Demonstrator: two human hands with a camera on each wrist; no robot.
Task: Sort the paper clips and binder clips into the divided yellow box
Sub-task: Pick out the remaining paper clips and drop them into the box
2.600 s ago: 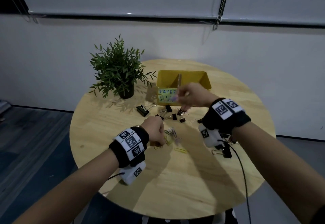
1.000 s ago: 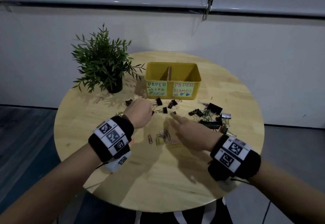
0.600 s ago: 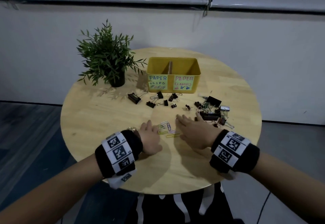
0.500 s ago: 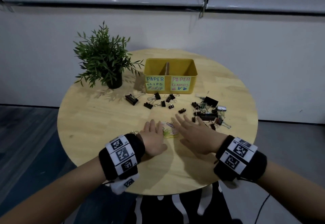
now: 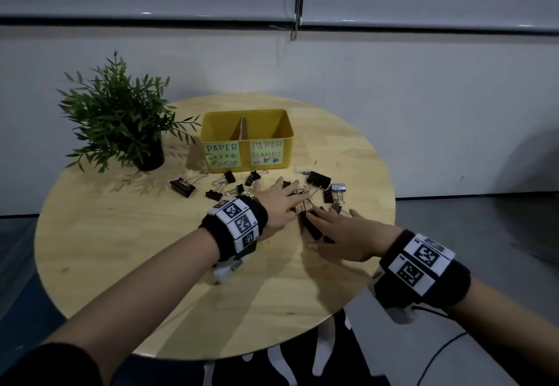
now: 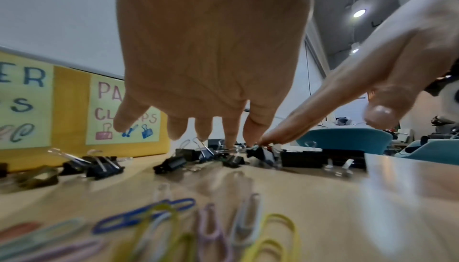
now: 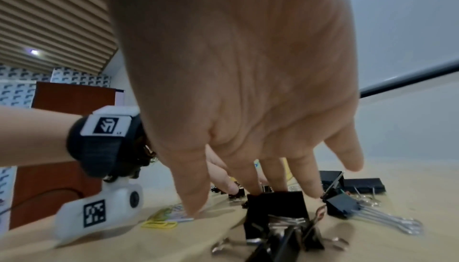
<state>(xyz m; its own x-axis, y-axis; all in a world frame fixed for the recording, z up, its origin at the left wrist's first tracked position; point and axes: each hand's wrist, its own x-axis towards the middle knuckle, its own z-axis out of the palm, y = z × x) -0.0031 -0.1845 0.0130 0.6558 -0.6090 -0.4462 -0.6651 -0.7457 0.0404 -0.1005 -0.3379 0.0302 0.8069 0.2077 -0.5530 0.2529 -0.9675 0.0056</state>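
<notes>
The yellow box (image 5: 246,140) stands at the back of the table, labelled PAPER CLIPS on the left and PAPER CLAMPS on the right, with a divider between. Black binder clips (image 5: 319,179) lie scattered in front of it. My left hand (image 5: 281,201) reaches over the right-hand pile with straight fingers, its fingertips (image 6: 233,138) touching small clips. My right hand (image 5: 335,225) lies beside it, fingers spread flat over large binder clips (image 7: 275,217). Neither hand holds anything. Coloured paper clips (image 6: 198,227) lie in a heap under my left wrist.
A potted plant (image 5: 121,125) stands at the back left of the round wooden table (image 5: 151,279). More binder clips (image 5: 183,186) lie left of the hands. The table edge runs close to the right of the pile.
Both hands have left the paper clip heap and moved forward and right onto the binder clip pile. The paper clips now sit gathered beneath my left wrist.
</notes>
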